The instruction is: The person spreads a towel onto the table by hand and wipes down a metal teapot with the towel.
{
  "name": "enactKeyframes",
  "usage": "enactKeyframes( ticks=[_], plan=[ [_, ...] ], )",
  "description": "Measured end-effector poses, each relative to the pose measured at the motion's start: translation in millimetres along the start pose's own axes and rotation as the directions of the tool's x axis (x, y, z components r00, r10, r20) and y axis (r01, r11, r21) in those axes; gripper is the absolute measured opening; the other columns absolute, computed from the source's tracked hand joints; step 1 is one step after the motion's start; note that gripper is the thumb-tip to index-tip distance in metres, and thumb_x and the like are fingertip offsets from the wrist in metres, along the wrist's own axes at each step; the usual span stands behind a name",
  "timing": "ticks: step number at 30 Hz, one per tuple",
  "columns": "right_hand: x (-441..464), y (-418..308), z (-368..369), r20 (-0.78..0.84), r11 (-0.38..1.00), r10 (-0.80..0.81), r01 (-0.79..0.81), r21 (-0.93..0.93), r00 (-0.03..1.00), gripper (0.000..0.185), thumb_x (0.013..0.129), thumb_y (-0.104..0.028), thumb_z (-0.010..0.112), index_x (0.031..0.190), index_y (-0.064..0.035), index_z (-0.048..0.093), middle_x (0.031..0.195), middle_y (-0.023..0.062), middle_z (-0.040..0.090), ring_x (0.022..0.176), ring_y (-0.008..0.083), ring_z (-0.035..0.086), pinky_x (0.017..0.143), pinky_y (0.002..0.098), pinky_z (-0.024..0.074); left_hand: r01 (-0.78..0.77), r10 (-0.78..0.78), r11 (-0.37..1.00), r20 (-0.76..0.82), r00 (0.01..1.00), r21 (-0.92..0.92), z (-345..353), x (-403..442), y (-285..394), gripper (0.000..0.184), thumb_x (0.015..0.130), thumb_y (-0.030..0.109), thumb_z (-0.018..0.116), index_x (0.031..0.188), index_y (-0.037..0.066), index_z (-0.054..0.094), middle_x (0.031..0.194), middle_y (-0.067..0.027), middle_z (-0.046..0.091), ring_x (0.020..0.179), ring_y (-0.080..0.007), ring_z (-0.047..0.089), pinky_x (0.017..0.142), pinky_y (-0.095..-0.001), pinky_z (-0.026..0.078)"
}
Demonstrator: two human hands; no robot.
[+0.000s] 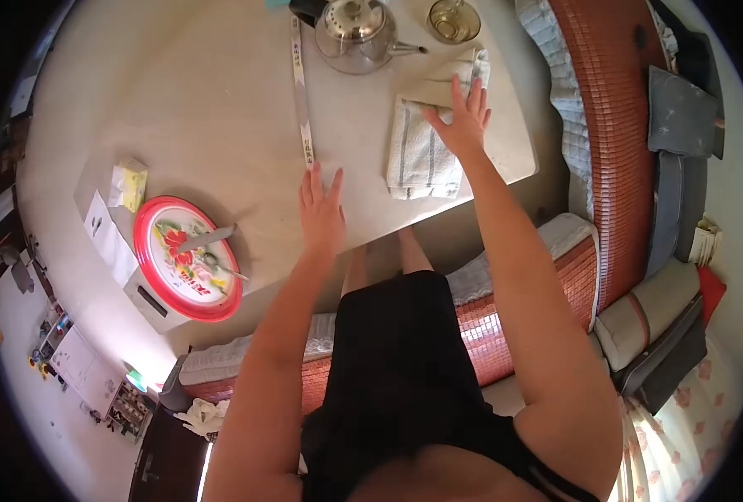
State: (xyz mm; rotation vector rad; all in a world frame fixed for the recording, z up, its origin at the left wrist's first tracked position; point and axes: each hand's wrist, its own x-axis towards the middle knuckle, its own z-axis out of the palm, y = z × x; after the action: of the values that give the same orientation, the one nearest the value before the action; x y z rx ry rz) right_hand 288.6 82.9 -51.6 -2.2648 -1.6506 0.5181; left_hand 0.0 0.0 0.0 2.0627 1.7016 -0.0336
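The white grey-striped cloth (417,155) seems mostly folded, not yet even; right hand (465,132) over it, left hand (321,217) apart, fingers spread, empty.

Exposure OK, warm tint. Large pale beige table (229,109) lit fairly evenly, soft shadow on it beside the red-rimmed round white floral tray (142,255). Brightest past its near-right corner: backlit pale curtain with pinkish motifs (677,443), partly blown. Glints on red woven seat mat (493,328) at its near edge. Fisheye bowing, black corners.
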Motion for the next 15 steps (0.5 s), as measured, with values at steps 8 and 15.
enactKeyframes(
  ticks=[8, 15],
  plan=[
    [-9, -14, 43, -0.181, 0.987, 0.013, -0.042, -0.154, 0.983, 0.085, 0.082, -0.057, 0.054, 0.148, -0.0211, 0.015, 0.152, 0.0240, 0.008, 0.141, 0.0375, 0.005, 0.111, 0.0553, 0.0053, 0.099, -0.124, 0.989, -0.266, 0.956, -0.106, 47, 31, -33, 0.059, 0.076, -0.004, 0.053, 0.131, 0.017, 0.050, 0.136, -0.0196, 0.038, 0.120, -0.0386, 0.041, 0.100, -0.0445, 0.037],
    [-32, -26, 56, -0.170, 0.960, -0.012, -0.037, -0.278, 0.985, 0.071, 0.089, -0.050, 0.046, 0.147, -0.0180, 0.020, 0.149, 0.0283, 0.014, 0.140, 0.0403, 0.012, 0.112, 0.0536, 0.0098, 0.233, -0.198, 0.970, -0.351, 0.915, 0.061, 19, 23, -78, 0.062, 0.074, -0.006, 0.055, 0.132, 0.014, 0.048, 0.138, -0.0219, 0.034, 0.121, -0.0384, 0.039, 0.100, -0.0429, 0.037]
  ],
)
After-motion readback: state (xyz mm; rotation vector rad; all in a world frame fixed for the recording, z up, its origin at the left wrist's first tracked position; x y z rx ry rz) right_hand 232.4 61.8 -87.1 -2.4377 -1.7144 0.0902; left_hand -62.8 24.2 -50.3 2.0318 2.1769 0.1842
